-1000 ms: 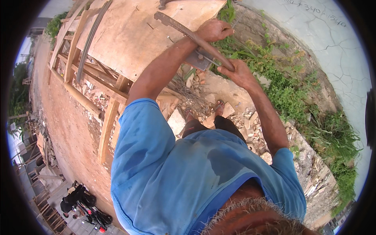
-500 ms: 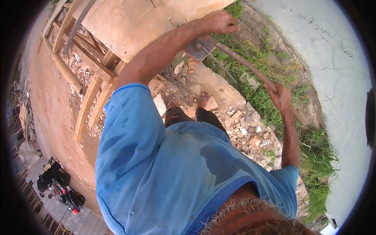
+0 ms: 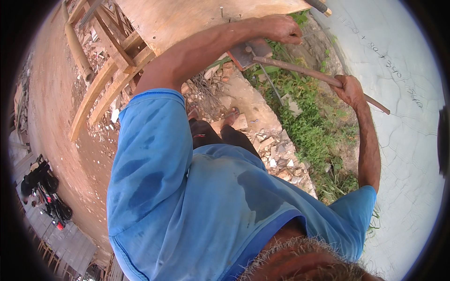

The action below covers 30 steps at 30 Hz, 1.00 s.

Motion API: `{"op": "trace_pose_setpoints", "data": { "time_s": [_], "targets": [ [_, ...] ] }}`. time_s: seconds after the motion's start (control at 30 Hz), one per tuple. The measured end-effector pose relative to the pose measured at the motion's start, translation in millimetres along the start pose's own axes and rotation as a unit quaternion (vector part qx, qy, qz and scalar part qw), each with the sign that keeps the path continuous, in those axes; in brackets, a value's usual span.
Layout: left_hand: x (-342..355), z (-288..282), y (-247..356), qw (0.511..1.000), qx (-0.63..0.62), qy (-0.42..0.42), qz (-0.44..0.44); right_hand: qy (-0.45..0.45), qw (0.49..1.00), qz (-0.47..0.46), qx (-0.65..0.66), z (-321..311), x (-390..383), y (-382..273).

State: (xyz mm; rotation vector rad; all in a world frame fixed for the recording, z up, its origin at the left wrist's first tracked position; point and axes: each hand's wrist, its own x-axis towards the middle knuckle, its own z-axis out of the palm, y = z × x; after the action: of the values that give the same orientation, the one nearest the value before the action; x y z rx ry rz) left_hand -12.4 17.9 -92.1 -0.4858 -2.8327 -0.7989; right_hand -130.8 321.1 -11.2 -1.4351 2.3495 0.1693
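Two-handed: clamping the right hand (image 3: 349, 90) around a long brown metal bar (image 3: 300, 70) reaching toward a dark metal plate (image 3: 239, 57); curling the left hand (image 3: 283, 29), apart, beside the pale plywood bench (image 3: 178, 23), grip impossible to tell.

left hand (image 3: 283, 29) curled, its forearm (image 3: 211, 42) reaching across; right hand (image 3: 349, 91) clenched (arm (image 3: 369, 145) bent outward)

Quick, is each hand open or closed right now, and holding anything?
Left hand: curled closed; cannot tell whether it holds anything.
Right hand: closed, holding a long bar.
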Motion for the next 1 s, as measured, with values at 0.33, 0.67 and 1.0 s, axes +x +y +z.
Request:
{"op": "trace_pose_setpoints", "data": {
  "time_s": [0.33,0.67,1.0],
  "targets": [
    [0,0,2,0.999,-0.001,-0.014,-0.03,0.023,1.0,-0.009,-0.006,9,10,6],
    [10,17,-14,1.0,0.008,-0.006,0.017,0.106,0.993,0.051,-0.017,39,-24,-17],
    [19,10,-22,0.998,0.002,-0.05,-0.044,0.071,0.989,0.126,0.044,61,-37,-24]
  ]
}}
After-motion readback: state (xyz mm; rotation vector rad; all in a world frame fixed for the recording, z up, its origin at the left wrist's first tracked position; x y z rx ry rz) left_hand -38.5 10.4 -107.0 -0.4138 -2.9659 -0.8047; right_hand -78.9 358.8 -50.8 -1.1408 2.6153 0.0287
